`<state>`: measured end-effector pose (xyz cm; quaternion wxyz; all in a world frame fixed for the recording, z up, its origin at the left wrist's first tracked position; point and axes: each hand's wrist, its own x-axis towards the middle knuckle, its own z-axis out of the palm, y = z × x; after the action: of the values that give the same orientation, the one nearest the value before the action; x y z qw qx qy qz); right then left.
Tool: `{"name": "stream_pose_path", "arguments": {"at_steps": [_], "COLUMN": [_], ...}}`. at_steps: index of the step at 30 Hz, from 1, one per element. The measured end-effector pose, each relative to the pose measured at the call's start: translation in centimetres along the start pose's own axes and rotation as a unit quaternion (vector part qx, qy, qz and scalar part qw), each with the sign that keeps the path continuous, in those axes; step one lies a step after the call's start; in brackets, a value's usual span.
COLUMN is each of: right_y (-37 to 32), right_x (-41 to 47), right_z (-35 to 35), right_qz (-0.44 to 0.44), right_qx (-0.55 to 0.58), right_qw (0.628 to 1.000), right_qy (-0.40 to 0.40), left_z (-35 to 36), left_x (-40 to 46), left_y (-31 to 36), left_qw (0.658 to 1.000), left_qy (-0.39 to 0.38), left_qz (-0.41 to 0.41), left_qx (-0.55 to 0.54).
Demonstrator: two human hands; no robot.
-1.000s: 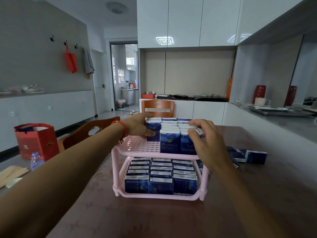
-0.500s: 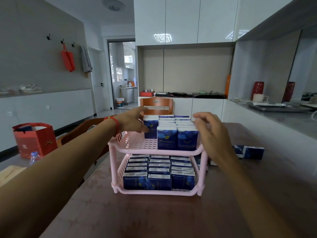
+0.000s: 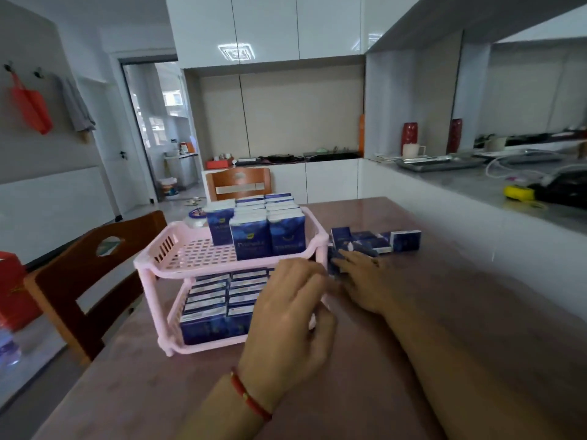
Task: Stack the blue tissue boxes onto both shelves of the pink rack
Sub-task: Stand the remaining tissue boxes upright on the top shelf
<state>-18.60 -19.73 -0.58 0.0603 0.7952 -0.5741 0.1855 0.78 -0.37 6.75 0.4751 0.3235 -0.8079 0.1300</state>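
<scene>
On the brown surface (image 3: 413,312), centre: pink rack (image 3: 178,262), two shelves, upright. Lower shelf of the rack: blue tissue boxes (image 3: 219,300) laid in close rows, filling what shows of it. Upper shelf of the rack: more boxes (image 3: 257,230) standing on end, grouped at the back right; the front left of that shelf shows bare pink grid. Right of the rack, on the surface: a loose pile of blue boxes (image 3: 381,241), some lying flat, one on edge. Left hand (image 3: 286,322): in front of the rack's right front corner, fingers loosely curled, nothing seen in its grasp; red cord bracelet (image 3: 251,398) at the wrist. Right hand (image 3: 365,281): just right of the rack, fingers extended onto the nearest box of the loose pile; whether it grips the box cannot be told. Left of the rack: wooden chair (image 3: 92,281).
</scene>
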Motion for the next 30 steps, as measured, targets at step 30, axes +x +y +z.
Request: {"name": "stream_pose_path", "arguments": {"at_steps": [30], "right_y": [4.6], "right_x": [-0.1], "right_z": [0.2], "right_qz": [0.124], "right_qx": [0.103], "right_qw": [0.986], "right_qy": [0.043], "left_z": [5.3], "left_x": [-5.4], "left_y": [0.0], "left_qw": [0.896], "left_qy": [-0.13], "left_qz": [-0.345], "left_qx": [-0.249]}}
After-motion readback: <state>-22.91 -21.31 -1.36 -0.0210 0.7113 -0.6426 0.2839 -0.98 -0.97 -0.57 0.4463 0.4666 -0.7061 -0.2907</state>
